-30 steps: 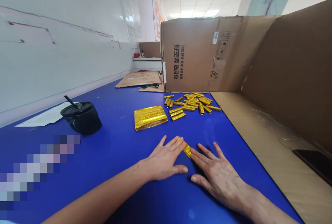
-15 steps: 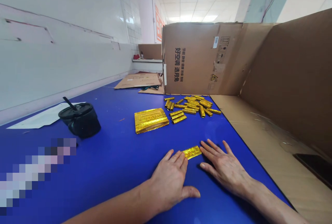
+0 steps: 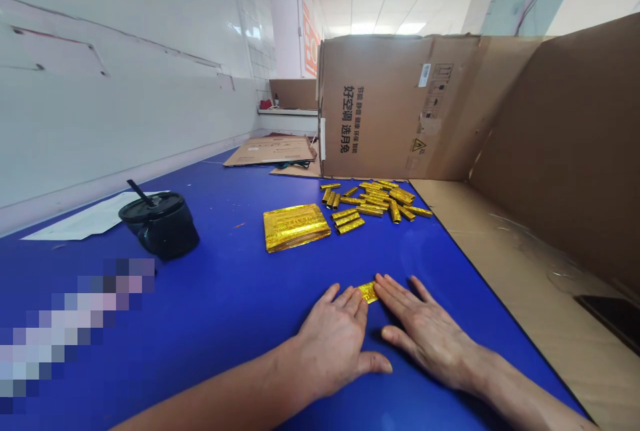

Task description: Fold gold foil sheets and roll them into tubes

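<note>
A small gold foil piece (image 3: pixel 369 292) lies flat on the blue table, with only its middle showing between my hands. My left hand (image 3: pixel 336 338) rests palm down, its fingertips covering the left end of the foil and its thumb stretched out to the right. From the other side, the flat fingers of my right hand (image 3: pixel 425 321) press on the right end, thumb apart. Beyond them lies a stack of flat gold foil sheets (image 3: pixel 297 226). To its right are several narrow folded gold foil pieces (image 3: pixel 371 210), some in a loose heap.
On the left a dark lidded mug (image 3: pixel 163 224) with a handle stands by a white paper sheet (image 3: pixel 83 216). A large cardboard box (image 3: pixel 385 111) stands at the back, and cardboard (image 3: pixel 500 251) lines the right edge. Flattened cardboard (image 3: pixel 270 150) lies at the far end.
My right hand has slid left over the foil piece, so less of it shows. The left hand stays on its left end. The whole view has shifted slightly.
</note>
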Demonstrator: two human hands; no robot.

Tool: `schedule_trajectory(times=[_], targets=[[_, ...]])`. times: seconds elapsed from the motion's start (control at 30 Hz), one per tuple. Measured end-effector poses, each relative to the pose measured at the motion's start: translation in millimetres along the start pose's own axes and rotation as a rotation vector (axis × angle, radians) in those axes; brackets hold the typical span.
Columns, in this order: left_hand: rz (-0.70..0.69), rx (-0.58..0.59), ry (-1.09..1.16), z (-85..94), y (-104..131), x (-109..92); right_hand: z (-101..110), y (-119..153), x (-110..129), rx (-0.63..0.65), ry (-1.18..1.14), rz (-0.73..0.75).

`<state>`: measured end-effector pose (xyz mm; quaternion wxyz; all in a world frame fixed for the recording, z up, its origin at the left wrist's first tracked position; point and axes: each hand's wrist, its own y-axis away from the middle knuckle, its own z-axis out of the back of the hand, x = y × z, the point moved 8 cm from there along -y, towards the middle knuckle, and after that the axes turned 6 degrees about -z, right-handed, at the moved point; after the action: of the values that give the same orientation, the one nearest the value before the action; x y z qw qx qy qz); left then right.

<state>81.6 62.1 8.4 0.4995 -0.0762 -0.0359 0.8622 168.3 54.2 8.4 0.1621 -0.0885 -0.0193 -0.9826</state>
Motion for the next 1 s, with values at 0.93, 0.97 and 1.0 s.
schedule_trajectory(times=[0.93,0.97,1.0], targets=[[-0.096,0.149,0.1,-9.8,-31.3,5.4,13.5,6.5,-6.1,-0.129,0.052,-0.05],[-0.066,0.146,0.081,-8.2,-28.6,14.3,15.5,6.1,-6.6,-0.128,0.05,-0.065],[-0.04,0.143,0.065,-5.9,-26.0,22.1,17.4,5.6,-7.3,-0.127,0.05,-0.077]])
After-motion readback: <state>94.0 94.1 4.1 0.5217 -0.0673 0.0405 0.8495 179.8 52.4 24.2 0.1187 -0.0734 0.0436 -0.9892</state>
